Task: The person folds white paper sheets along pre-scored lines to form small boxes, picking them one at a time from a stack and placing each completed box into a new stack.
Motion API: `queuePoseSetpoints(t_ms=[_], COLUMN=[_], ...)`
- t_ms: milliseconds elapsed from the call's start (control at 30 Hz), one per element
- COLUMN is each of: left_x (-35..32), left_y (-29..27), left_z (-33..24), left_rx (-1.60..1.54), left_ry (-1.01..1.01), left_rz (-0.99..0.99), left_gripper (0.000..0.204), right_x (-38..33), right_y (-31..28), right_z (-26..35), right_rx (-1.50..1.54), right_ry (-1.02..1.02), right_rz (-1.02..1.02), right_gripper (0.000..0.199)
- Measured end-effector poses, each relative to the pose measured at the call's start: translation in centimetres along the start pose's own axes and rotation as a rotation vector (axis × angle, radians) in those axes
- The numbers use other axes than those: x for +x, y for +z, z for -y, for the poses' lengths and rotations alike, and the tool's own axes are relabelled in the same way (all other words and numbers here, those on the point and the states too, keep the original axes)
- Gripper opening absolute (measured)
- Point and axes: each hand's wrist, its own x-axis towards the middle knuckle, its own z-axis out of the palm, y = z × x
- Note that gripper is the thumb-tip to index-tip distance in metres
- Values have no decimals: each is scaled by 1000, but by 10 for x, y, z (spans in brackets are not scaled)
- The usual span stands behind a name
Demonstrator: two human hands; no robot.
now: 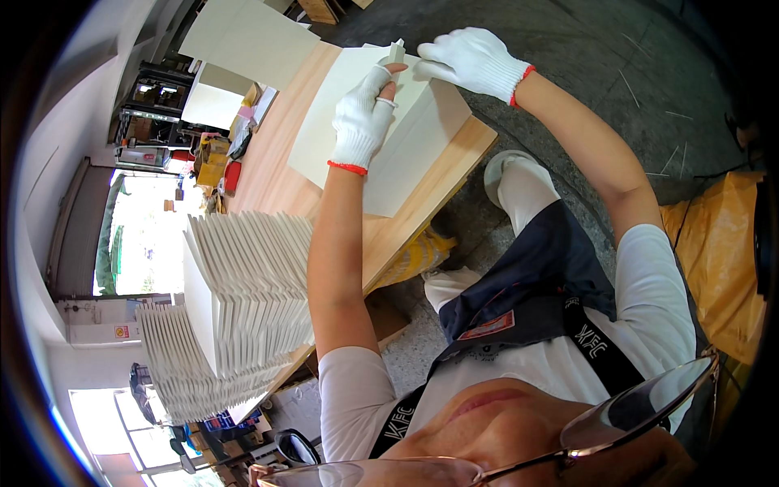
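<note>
A white folded panel (333, 105) lies on a light wooden table, one face flat and another sloping toward me. My left hand (363, 122), in a white knitted glove with bare thumb and fingertip, is over its top face. Its fingers are closed around a small pale block (397, 53) that sticks up near the panel's far edge. My right hand (475, 61), gloved in white with a red cuff, reaches in from the right. Its fingers are stretched out, their tips at the panel's far right corner beside the block.
Tall stacks of white folded panels (251, 292) stand at the near left of the wooden table (272, 174). Another white board (247, 40) lies at its far end. Tools and a red item (233, 176) sit along the left edge. A yellow-orange sheet (718, 260) hangs at right.
</note>
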Motion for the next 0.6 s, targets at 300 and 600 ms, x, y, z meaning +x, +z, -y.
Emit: queuePoseSetpoints(t_ms=[300,600], left_x=[1,2], left_y=[-2,-1], left_z=[1,2], left_rx=[69,15], left_ry=[-10,-69], left_rz=[35,67], left_gripper=[33,35], right_x=[12,8], right_y=[10,11], right_z=[17,16], right_rx=[564,571], right_ry=[400,402], right_rz=[77,68], right_gripper=[38,38])
